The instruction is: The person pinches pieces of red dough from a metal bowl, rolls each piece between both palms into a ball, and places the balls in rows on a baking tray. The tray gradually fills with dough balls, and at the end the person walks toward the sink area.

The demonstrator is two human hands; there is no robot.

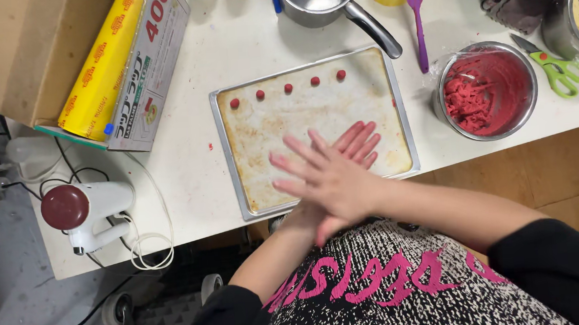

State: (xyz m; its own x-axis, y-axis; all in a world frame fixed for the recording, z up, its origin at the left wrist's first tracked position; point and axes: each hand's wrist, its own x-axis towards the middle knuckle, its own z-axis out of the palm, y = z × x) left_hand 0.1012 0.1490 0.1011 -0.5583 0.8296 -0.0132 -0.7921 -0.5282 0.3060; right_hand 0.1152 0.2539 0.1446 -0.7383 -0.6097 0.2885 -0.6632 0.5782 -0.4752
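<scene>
Evidently, the right hand [328, 180] is pressed flat, fingers spread, across the left hand [356, 144] above the baking tray [317, 174], where red balls [287, 88] are lined along the far edge; anything between the palms is hidden.

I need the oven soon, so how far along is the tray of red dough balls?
Done: five small red balls sit in one row along the far edge of the baking tray. In hand: the right hand is pressed over the left hand, palms together above the tray; whatever is between them is hidden. Left: most of the tray is bare, and the steel bowl holds plenty of red dough.
</scene>
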